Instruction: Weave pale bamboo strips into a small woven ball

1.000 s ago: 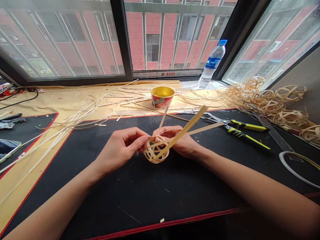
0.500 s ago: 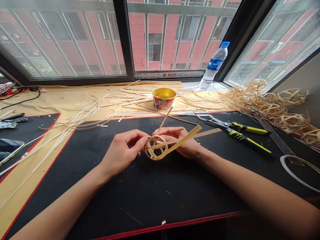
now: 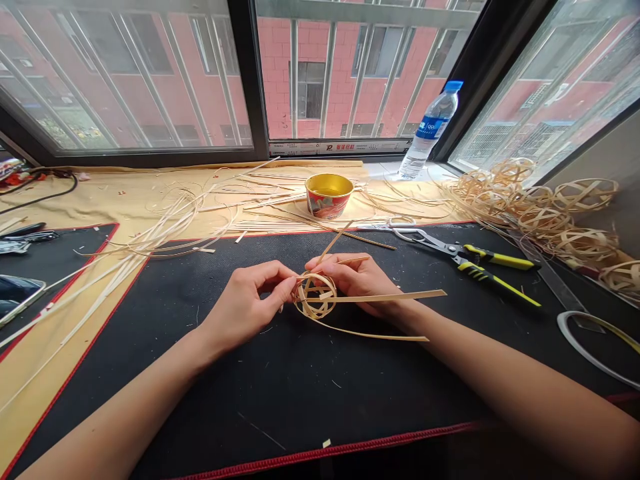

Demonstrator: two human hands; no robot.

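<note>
A small, open ball woven from bamboo strips (image 3: 316, 301) is held above the black mat (image 3: 300, 393). My left hand (image 3: 263, 290) pinches its left side between thumb and fingers. At the upper right of the ball, my right hand (image 3: 363, 280) is closed with its fingertips together on the weave; part of its grip is hidden. Two loose strip ends stick out to the right, one nearly level (image 3: 395, 297) across my right hand and wrist, one lower (image 3: 380, 335) and slightly curved. A shorter end (image 3: 334, 243) points up behind the ball.
Behind the mat stands a red bowl (image 3: 329, 200) with a gold inside. Yellow-handled shears (image 3: 460, 253) lie to the right, near a metal ruler (image 3: 555, 287). Finished woven balls (image 3: 565, 207) pile up far right. Long strips (image 3: 165, 227) spread left, and a water bottle (image 3: 427, 133) stands by the window.
The two loose ends on the right have swung downward and spread apart. My right fingers have shifted on the ball, which is turned slightly. My left hand keeps its pinch.
</note>
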